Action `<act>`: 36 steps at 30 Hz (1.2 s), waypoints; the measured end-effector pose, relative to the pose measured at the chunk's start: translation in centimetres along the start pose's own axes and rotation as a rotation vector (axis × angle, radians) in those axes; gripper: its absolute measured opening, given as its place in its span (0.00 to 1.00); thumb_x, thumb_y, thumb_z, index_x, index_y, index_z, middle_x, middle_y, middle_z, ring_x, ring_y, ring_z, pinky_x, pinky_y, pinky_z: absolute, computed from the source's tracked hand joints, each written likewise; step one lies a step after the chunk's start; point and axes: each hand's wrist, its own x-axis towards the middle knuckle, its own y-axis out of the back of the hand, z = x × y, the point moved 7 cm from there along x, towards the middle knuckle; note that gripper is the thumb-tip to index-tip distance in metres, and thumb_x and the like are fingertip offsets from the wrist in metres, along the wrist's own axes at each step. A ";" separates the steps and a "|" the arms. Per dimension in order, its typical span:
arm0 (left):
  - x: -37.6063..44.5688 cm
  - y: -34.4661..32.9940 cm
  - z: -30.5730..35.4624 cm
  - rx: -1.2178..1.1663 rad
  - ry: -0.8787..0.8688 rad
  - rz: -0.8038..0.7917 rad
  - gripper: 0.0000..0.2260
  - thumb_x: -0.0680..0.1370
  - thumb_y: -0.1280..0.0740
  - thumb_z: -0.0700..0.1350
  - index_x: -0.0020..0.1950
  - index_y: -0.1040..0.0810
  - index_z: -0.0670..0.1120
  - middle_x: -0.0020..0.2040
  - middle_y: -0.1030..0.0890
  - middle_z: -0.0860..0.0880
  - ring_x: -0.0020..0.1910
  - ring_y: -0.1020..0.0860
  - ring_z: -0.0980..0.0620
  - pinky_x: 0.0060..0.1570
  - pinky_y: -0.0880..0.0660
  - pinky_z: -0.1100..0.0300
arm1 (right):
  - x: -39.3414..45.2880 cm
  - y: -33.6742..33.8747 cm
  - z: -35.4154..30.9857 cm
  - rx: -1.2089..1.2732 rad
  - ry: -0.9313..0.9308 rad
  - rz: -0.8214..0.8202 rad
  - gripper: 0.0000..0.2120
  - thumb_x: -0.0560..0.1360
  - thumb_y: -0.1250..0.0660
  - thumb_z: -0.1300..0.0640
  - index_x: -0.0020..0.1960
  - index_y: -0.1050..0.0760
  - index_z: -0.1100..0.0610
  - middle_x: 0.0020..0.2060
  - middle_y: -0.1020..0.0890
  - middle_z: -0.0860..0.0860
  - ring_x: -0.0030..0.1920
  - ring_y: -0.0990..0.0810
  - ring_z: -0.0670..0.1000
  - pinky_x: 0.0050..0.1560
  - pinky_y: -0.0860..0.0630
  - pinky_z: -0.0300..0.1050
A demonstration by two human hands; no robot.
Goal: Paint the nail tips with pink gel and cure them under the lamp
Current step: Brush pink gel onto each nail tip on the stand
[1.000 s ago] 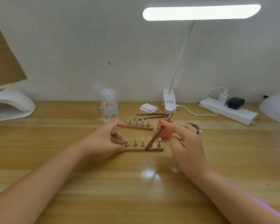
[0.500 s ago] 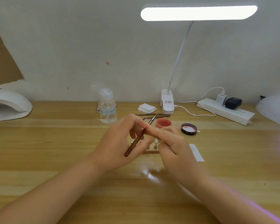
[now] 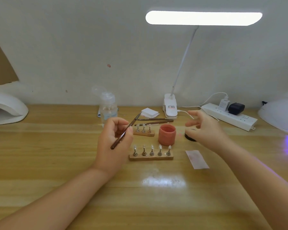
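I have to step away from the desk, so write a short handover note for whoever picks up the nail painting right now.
Left hand grips the brush, bristles pointing up and away.
Right hand is open, holding nothing, above the dark jar lid.
The open pink gel jar stands between the near rack of five nail tips and the far rack.
Curing lamps: one far left, one far right glowing violet.
Done: cannot tell whether any tips have been painted; they are too small to judge.
Left: check the tips, paint any still bare, cure both racks.
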 end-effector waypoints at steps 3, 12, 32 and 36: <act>0.2 0.3 -0.6 -0.030 0.046 0.036 0.08 0.76 0.32 0.40 0.47 0.27 0.52 0.38 0.23 0.62 0.37 0.25 0.65 0.38 0.27 0.72 | 0.6 -1.8 1.7 -0.017 0.014 -0.112 0.33 0.71 0.26 0.55 0.72 0.36 0.49 0.51 0.20 0.46 0.58 0.25 0.47 0.59 0.28 0.45; 0.8 -0.1 -0.9 -0.052 0.135 0.008 0.07 0.78 0.32 0.38 0.49 0.18 0.51 0.42 0.15 0.54 0.42 0.18 0.59 0.41 0.24 0.69 | -1.0 -1.8 2.8 -0.035 0.184 0.014 0.09 0.71 0.31 0.57 0.47 0.26 0.46 0.37 0.22 0.42 0.43 0.25 0.41 0.41 0.30 0.37; 9.0 -9.1 4.1 0.538 0.178 -0.467 0.06 0.72 0.35 0.38 0.40 0.18 0.39 0.33 0.16 0.46 0.35 0.17 0.51 0.41 0.17 0.52 | -2.6 -4.9 -0.2 -0.148 0.430 -0.163 0.15 0.64 0.26 0.37 0.45 0.19 0.45 0.26 0.26 0.42 0.38 0.27 0.40 0.41 0.32 0.36; 9.8 -10.8 2.7 0.618 0.238 -0.528 0.07 0.73 0.35 0.37 0.43 0.19 0.36 0.39 0.15 0.41 0.40 0.16 0.44 0.46 0.18 0.46 | -2.6 -5.0 -0.3 -0.099 0.452 -0.158 0.13 0.64 0.25 0.41 0.42 0.19 0.47 0.24 0.26 0.43 0.37 0.26 0.41 0.46 0.29 0.40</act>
